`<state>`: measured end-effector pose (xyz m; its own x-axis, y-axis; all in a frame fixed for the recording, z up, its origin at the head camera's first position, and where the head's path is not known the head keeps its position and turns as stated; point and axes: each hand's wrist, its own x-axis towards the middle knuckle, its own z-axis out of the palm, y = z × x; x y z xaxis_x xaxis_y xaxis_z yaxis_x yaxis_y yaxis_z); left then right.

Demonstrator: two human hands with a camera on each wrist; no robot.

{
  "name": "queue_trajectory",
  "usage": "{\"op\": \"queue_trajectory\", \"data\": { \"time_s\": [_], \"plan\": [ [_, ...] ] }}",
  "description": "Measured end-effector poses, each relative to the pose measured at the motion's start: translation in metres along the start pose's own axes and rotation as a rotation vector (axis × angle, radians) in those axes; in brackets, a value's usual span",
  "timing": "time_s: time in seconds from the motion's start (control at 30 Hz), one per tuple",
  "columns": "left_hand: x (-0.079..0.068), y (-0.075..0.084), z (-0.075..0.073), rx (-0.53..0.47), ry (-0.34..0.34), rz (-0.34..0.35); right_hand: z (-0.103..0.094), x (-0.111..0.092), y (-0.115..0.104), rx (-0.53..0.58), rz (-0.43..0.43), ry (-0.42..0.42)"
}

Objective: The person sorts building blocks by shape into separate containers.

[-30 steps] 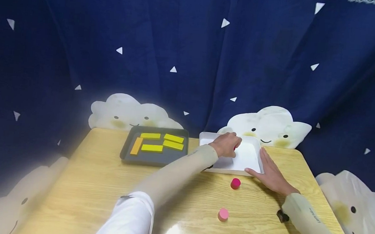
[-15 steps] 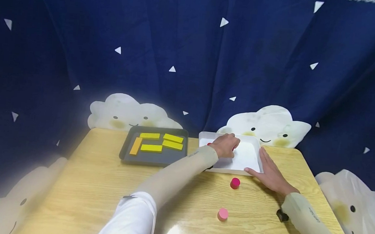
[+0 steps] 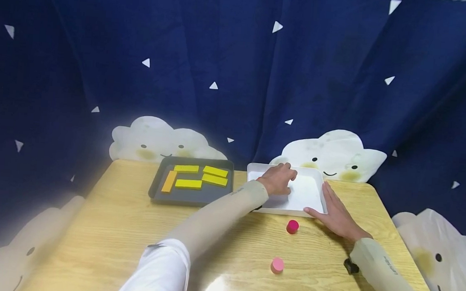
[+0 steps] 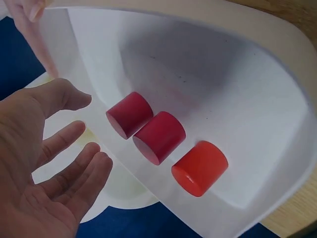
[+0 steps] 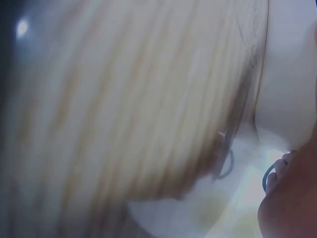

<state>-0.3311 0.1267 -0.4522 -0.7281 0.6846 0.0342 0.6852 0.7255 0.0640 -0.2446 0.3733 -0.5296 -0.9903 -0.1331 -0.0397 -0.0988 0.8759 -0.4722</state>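
My left hand (image 3: 277, 180) hovers over the white tray (image 3: 308, 191), its thumb and fingers apart and nothing between them in the left wrist view. Inside the tray lie two crimson cylinders (image 4: 159, 138) side by side, close together, and an orange-red cylinder (image 4: 199, 168) beside them. The head view hides these three behind my left hand and forearm. With straight fingers along the tray's right side and the thumb at its front corner, my right hand (image 3: 336, 216) rests against the tray. A crimson cylinder (image 3: 292, 226) and a pink cylinder (image 3: 277, 266) stand on the table in front.
Left of the white tray is a dark grey tray (image 3: 197, 199) holding several yellow blocks (image 3: 188, 184) and an orange block (image 3: 169, 181). Both trays sit near the far edge of the wooden table (image 3: 121, 228). A navy curtain (image 3: 239, 51) hangs behind.
Red showed at my left fingers in the earlier frames; now they have spread, letting go of a cylinder in the white tray. The right hand stays where it was.
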Motion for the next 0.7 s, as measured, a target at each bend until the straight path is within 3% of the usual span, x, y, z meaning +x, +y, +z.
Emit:
{"op": "queue_trajectory", "data": {
  "time_s": [0.43,0.7],
  "plan": [
    [-0.035,0.003,-0.009,0.106,0.091,0.077,0.002,-0.002,-0.002,-0.001,-0.002,-0.004],
    [-0.062,0.000,-0.020,0.083,0.110,0.073,0.002,0.001,-0.001,-0.020,-0.008,0.001]
  ]
}}
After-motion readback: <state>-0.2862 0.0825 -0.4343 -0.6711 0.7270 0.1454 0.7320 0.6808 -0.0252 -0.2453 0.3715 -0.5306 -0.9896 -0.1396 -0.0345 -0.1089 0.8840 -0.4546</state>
